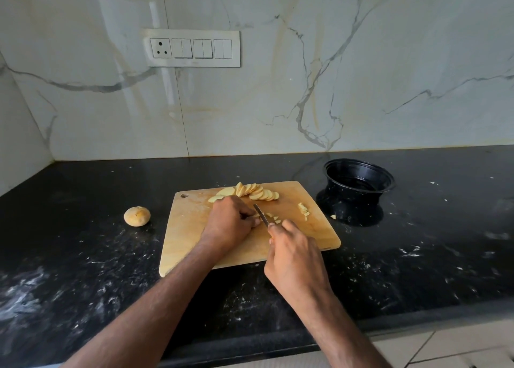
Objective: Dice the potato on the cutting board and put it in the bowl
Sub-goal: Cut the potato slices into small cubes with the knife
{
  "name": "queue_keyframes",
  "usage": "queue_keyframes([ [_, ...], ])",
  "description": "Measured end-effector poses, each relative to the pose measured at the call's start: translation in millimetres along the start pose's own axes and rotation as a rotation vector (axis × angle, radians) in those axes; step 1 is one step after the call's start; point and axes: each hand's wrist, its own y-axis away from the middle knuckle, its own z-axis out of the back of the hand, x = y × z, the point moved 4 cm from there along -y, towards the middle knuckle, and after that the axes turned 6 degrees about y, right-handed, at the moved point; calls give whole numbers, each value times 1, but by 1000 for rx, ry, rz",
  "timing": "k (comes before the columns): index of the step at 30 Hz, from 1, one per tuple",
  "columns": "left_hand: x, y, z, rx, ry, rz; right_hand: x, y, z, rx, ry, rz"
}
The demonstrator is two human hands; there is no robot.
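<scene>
Black speckled counter (83,256) under a marble wall (278,89). On the board (189,237), left hand (226,223) curls over slices; right hand (292,256) grips the knife (261,214). Slices (256,192) at 12 o'clock; bowl (358,184) at 2.

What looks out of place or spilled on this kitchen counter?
One small potato piece lies off the cutting board, on the black counter at the foot of the bowl. A potato end also sits on the counter left of the board. Pale flecks are scattered over the counter.

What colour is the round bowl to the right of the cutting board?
Black, glossy: the round plastic bowl, shown in the head view.
</scene>
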Motion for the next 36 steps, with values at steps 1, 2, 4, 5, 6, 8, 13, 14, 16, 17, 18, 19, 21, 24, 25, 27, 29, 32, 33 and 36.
queue_keyframes([
  [1, 0, -1, 0, 8, 11, 5, 1, 0, 0, 1, 2, -1],
  [2, 1, -1, 0, 15, 23, 11, 3, -1, 0, 0, 4, 2],
  [4, 1, -3, 0, 27, 28, 9, 7, -3, 0, -7, 0, 7],
  [5, 1, -3, 0, 29, 29, 5, 8, -5, 0, -10, -5, 8],
  [6, 2, -3, 0, 29, 31, 2, 8, -7, 1, -12, -12, 9],
  [8, 2, -4, 1, 30, 33, -5, 8, -12, 1, -8, -19, 18],
  [13, 1, -6, 1, 39, 56, -5, 7, -19, -4, 12, -34, 39],
  [14, 1, -5, 1, 34, 55, -7, 7, -21, -4, 7, -40, 39],
  [16, 2, -3, 1, 17, 59, -4, 8, -23, -3, 0, -39, 46],
  [17, 2, -2, 1, 5, 66, -3, 9, -23, -3, 1, -31, 52],
  [18, 2, -1, 1, -7, 75, -2, 9, -21, -2, 3, -21, 56],
  [19, 2, 0, 0, -15, 83, -2, 8, -19, -2, 3, -13, 56],
  [21, 1, 1, 1, -20, 91, 2, 5, -11, -2, -4, -4, 42],
  [24, 2, 0, 2, 3, 99, -9, -2, -4, 0, -31, -12, -10],
  [25, 3, 0, 2, 17, 98, -14, -4, -3, 2, -44, -14, -29],
  [27, 3, 1, 3, 37, 87, -12, -7, -2, 4, -66, -15, -68],
  [29, 3, 2, 3, 35, 76, 10, -9, -1, 6, -82, -20, -105],
  [32, 6, 2, 5, 11, 67, 72, -9, -1, 8, -106, -42, -118],
  [33, 8, 1, 5, 10, 70, 83, -7, -1, 8, -109, -51, -104],
  [36, 11, 0, 6, 18, 76, 76, -1, -1, 7, -113, -78, -47],
])
